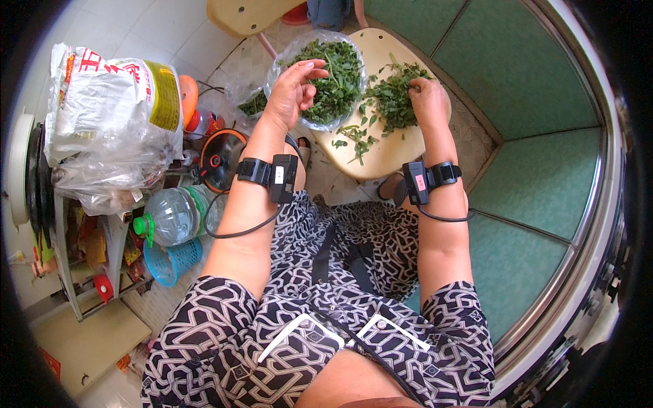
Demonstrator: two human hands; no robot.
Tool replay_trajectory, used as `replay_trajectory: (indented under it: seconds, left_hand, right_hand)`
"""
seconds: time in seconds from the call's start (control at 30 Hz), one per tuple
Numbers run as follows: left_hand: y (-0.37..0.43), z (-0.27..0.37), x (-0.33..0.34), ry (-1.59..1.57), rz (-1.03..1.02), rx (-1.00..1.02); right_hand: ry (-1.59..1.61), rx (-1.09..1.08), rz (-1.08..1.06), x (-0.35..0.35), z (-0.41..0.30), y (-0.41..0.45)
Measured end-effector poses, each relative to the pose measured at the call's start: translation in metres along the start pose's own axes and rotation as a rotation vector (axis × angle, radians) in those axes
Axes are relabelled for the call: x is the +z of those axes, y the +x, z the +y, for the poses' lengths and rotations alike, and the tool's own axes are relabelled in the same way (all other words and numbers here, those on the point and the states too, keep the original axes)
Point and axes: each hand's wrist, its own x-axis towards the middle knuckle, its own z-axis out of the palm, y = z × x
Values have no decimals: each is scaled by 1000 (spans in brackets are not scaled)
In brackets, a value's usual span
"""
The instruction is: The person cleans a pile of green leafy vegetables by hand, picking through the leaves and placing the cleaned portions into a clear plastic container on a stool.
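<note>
My left hand hangs over the near-left side of a clear plastic bag full of leafy green stalks. Its fingers are loosely curled and apart, with nothing visible in them. On the right, my right hand pinches at the edge of a loose pile of leafy greens; its fingertips are partly hidden among the leaves. That pile lies on the pale wooden seat of a chair. A few loose sprigs are scattered on the seat nearer to me.
Green tiled panels rise close on my right. At left are a rack with a large printed sack, a big water bottle, a blue plastic basket and a round lid. Another chair stands beyond.
</note>
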Motion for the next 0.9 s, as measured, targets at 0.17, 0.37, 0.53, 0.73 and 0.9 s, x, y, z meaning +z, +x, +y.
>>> replay_trajectory:
  seconds: [0.17,0.37,0.53,0.73,0.9]
  left_hand:
    - [0,1,-1,28,13,-2]
    - [3,-3,-6,36,108,-2]
    - [5,-4,-9,-14,156,-17]
    - [5,-4,-11,13,171,-19]
    - [7,-6,-12,12,195,-20]
  right_hand:
    - [-55,-46,74,-10,-15,-5]
    - [88,-105,205,-12,-24,-3]
    - [403,-157,93,-8,-36,-3]
    - [458,-190,-209,8,-56,-21]
    - [476,-270,-271,18,-69,-30]
